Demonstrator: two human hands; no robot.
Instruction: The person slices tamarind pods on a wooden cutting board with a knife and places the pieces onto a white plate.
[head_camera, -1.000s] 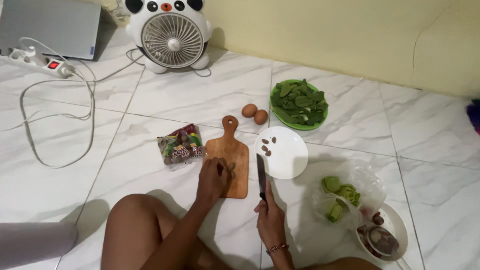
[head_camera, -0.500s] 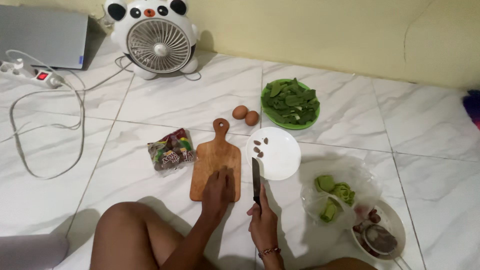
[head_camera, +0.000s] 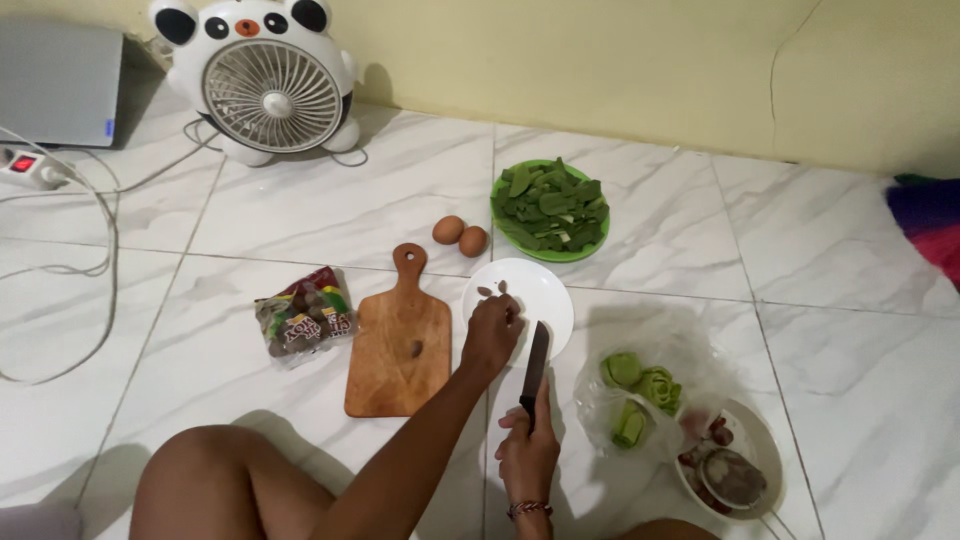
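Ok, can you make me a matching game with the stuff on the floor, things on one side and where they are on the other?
Things:
1. knife
2. two eggs
3. cut green leaves
4. single brown piece

Places:
A. on the wooden board
B. in the green bowl
C. in the right hand
D. on the floor tiles, beside the green bowl

Pairs: 1-C, 2-D, 3-B, 4-A

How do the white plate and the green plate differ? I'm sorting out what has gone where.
The white plate holds only a few small brown pieces near its rim, with the left hand over it; the green plate is heaped with cut green leaves and nothing touches it. The white plate lies beside the cutting board, the green plate nearer the wall. Both are round and sit on the floor.
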